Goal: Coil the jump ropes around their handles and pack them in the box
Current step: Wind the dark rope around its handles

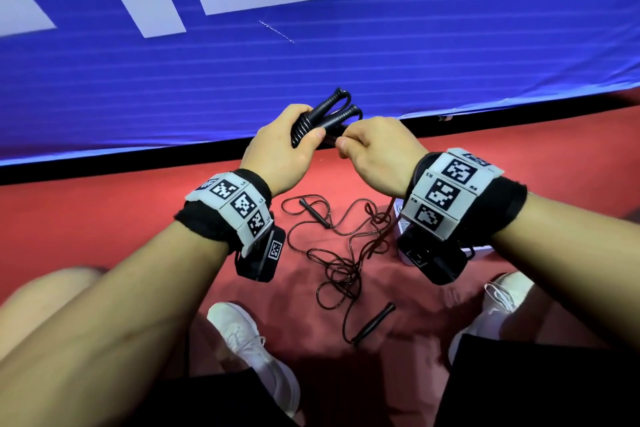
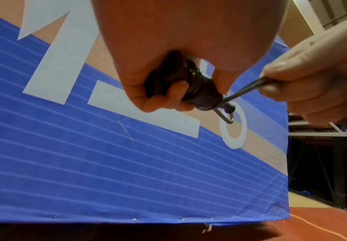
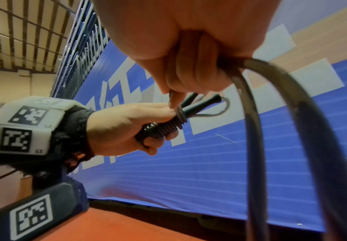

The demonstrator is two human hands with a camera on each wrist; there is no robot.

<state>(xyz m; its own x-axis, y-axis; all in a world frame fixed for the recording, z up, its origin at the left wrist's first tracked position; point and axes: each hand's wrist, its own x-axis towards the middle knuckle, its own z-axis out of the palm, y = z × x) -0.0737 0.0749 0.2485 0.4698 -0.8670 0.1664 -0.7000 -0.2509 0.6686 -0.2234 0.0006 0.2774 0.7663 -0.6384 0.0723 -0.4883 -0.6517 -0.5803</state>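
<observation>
Two jump ropes are in play. One is up in the hands, at about 12 o'clock from the person's lap: the left hand (image 1: 277,146) curls round the paired black handles (image 1: 325,116), its thumb pressed over the turns of cord already laid on them, which likely keeps the coil from springing loose. Held side by side, the handles give one firm core to wind on. The right hand (image 1: 375,156), just beside it at 3 o'clock, pinches the free cord (image 2: 240,90) between thumb and forefinger, drawn taut to the bundle so that the next turn should sit tight; the slack runs out of the back of that fist and hangs down.

The second rope (image 1: 341,253) lies loose and tangled on the red floor (image 1: 104,218) at 6 o'clock, between the white shoes (image 1: 249,347), its two handles well apart. It looks untouched, so I judge the task under halfway.

A pale corner at 4 o'clock, mostly hidden under the right wrist, may be the box; I cannot tell.
</observation>
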